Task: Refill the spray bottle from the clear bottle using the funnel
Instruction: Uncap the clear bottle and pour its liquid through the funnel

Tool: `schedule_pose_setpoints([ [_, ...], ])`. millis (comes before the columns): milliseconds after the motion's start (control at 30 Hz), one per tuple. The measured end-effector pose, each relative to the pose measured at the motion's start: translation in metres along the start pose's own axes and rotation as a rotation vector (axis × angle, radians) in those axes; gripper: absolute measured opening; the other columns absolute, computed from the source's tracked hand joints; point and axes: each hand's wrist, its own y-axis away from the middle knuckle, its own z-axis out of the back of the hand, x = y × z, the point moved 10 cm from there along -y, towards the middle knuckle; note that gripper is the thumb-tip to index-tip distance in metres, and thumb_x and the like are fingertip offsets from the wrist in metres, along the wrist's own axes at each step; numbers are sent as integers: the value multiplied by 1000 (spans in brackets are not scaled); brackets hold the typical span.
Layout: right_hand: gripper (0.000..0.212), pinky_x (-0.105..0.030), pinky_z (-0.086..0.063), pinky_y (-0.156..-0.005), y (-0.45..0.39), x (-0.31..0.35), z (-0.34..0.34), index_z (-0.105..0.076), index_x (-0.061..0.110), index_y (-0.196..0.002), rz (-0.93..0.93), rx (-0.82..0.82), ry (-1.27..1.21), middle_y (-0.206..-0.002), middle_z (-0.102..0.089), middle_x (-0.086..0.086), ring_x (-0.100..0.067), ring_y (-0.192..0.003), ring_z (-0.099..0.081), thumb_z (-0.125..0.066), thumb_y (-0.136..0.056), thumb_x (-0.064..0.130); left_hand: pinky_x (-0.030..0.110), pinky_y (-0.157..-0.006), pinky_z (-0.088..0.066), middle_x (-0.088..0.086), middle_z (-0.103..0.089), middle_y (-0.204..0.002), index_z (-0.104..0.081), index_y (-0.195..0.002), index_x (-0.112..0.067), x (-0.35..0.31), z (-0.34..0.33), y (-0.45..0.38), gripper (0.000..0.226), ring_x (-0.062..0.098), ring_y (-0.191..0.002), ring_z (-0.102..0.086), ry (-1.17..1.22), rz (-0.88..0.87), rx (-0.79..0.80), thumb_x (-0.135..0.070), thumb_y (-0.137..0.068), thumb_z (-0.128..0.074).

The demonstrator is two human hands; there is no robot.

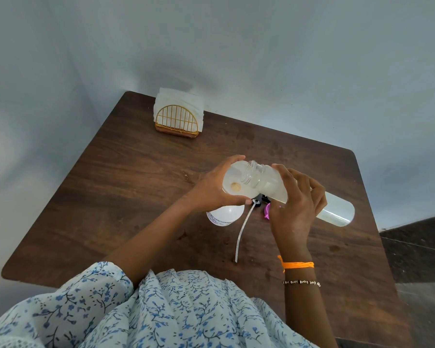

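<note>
The left hand (212, 188) is curled around the rim of the white funnel (232, 183), which sits on top of the white spray bottle (224, 215) standing just beneath that hand. The right hand (295, 207) is wrapped around the clear bottle (307, 197), tipped nearly flat, its open mouth over the funnel's bowl. Between and below the hands, on the table (136, 187), lies the spray head's dip tube (242, 232), with a pink cap (267, 211) just beside the right hand.

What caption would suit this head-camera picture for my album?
Left hand steadies the funnel on the spray bottle while right hand tips the clear bottle.
</note>
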Motion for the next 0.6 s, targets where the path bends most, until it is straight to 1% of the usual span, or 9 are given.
schedule_pose_setpoints([
  [100,72,-45,-27,-99,0,0,0,-57,26,-121,0,0,5,-120,-58,0,-27,-117,-36,-75,-60,-8,26,-98,-34,-9,-32,-146,-23,-139,-36,0,0,0,90,4,-117,-35,-3,3,-1,-36,-68,-80],
  [200,71,-46,-28,-100,1,1,0,-58,25,-121,2,-2,2,-119,-58,-1,-28,-117,-37,-76,-60,-8,28,-99,-36,-9,-33,-146,-23,-139,-35,0,0,0,91,8,-122,-37,-3,4,1,-36,-68,-80],
  [367,70,-48,-29,-99,0,1,1,-58,24,-121,5,-8,0,-119,-58,-2,-29,-116,-37,-76,-61,-7,26,-98,-34,-9,-32,-147,-23,-140,-34,-1,0,0,91,4,-118,-34,-9,-1,-1,-36,-68,-80],
  [600,70,-48,-29,-98,1,1,1,-58,25,-121,5,-6,5,-119,-58,-1,-29,-116,-37,-76,-60,-7,25,-96,-34,-8,-32,-147,-23,-140,-34,-2,-1,1,90,4,-118,-34,4,-6,5,-34,-69,-80],
])
